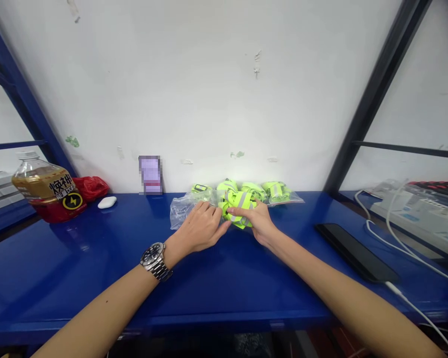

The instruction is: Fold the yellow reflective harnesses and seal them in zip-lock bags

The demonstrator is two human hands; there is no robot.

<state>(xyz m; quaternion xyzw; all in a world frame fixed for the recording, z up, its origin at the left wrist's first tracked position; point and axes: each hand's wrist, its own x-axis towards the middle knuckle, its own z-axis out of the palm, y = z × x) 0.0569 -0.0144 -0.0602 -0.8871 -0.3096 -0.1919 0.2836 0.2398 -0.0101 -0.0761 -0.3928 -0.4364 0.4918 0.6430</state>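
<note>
Well left of the neon reflective bands (pixel 237 209), along the back of the blue steel shelf (pixel 153 318), stand a big amber drink bottle (pixel 48 191), a red plastic bag (pixel 91 188) and a white oval object (pixel 107 202), with a blurred card (pixel 150 175) nearer the bands. My left hand (pixel 199 228), steel watch (pixel 155 261) on its wrist, lies curved on the clear plastic bag (pixel 182 211) at their left edge, and I can't tell if it's gripping. My right hand (pixel 254 221) has its fingers over the bands, though any pinch is hidden. They feel light, soft and floppy, the film slippery, so the folded loops look best to hold. Right of the bands lie a black phone (pixel 354 252), a white cable (pixel 406 258) and a power strip (pixel 414 214).
</note>
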